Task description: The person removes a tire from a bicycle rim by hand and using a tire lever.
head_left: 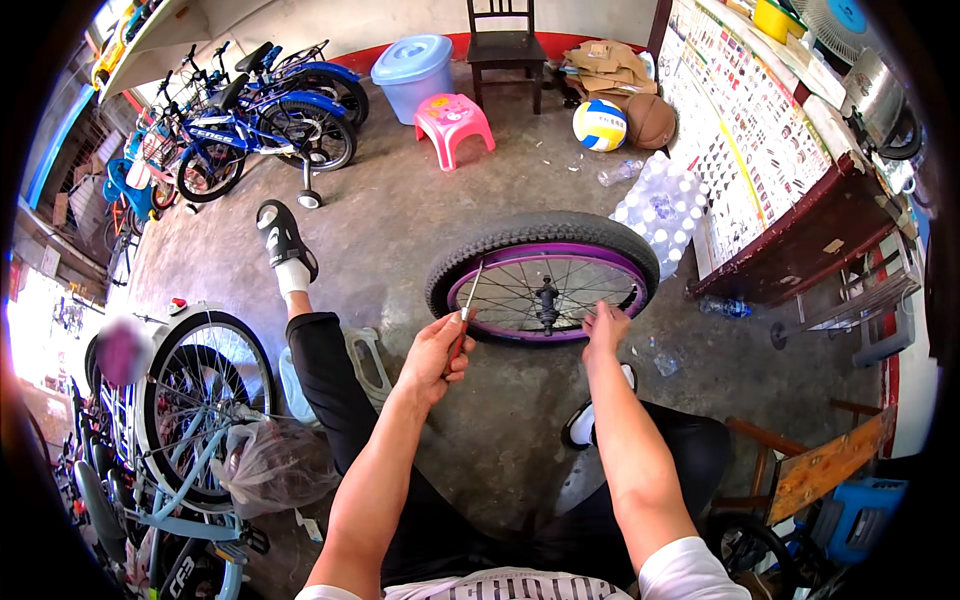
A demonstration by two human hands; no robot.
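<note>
- Purple rim, black tyre: one wheel (546,300) is tilting in front of the person, between the two hands.
- One left hand (435,355) is closing its fingers firmly round one screwdriver (459,343), red at the handle; the metal shaft is pointing up at the rim's left part. Whether the tip is sitting under the tyre's edge is too small to tell.
- One right hand (606,330), fingers bent and partly closed, is meeting the wheel's near right edge; whether it is pinching the rim, nobody can tell from here.
- Two balls (600,125) are sitting side by side near the wall, one blue, yellow and white, one brown.
- One pink stool (455,125), one blue lidded bucket (412,75) and one dark chair (505,46) are lining the far edge!
- One bottle pack (660,205) is crowding the wheel's right side, with a loose bottle (725,306) lying beyond it.
- Blue bicycles (265,130) are bunching at upper left, some overlapping too much to count; one pale-blue bicycle (205,480) is hemming the lower left.
- Moving room? Grey floor (385,215) is spreading between the wheel, the pink stool and the outstretched left shoe (285,240).
</note>
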